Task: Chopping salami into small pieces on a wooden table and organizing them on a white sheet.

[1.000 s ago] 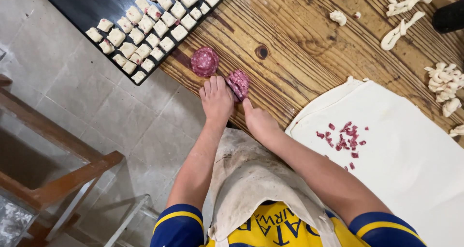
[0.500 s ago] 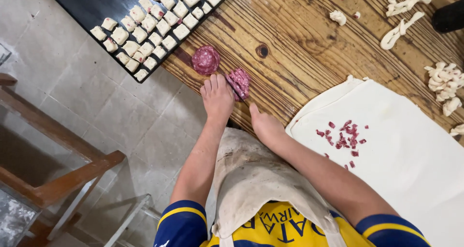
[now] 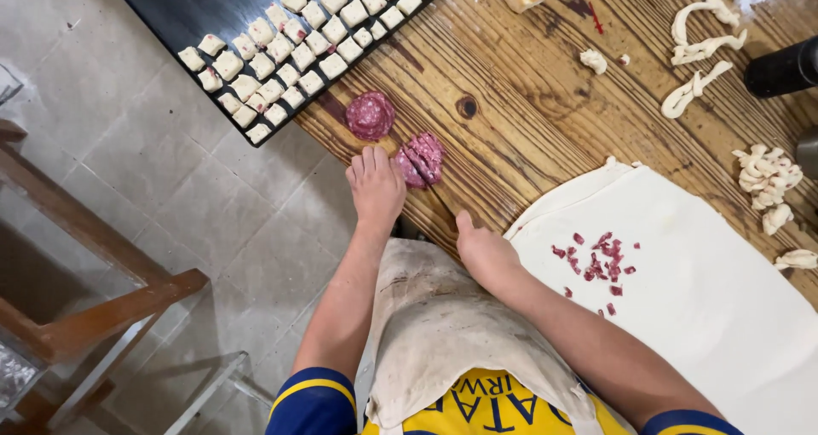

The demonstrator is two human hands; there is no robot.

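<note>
Your left hand [image 3: 376, 188] lies flat, palm down, on the near edge of the wooden table [image 3: 528, 111], its fingers stretched out and empty, the fingertips touching the fanned stack of salami slices [image 3: 420, 159] that sits just beyond them. A second, round stack of salami [image 3: 370, 115] rests on the same table edge, a little farther from you than the fanned stack and just beside the corner of the black tray [image 3: 196, 5]. Your right hand [image 3: 484, 252] sits apart from the left, on the other side of the fanned stack and nearer to you, at the table's near edge; its thumb points up, and whether the fingers grip anything cannot be told from this angle. Just beside that hand lies the sheet of rolled dough [image 3: 707, 290], with a small scatter of chopped salami bits [image 3: 596, 260] on it. The black tray carries rows of small filled dough squares [image 3: 298, 39]. Beyond the dough sheet, farther from the fanned stack, dough trimmings [image 3: 699, 51] lie loose on the bare wood. A stained cloth apron [image 3: 452, 333] hangs at your waist below the table edge.
</note>
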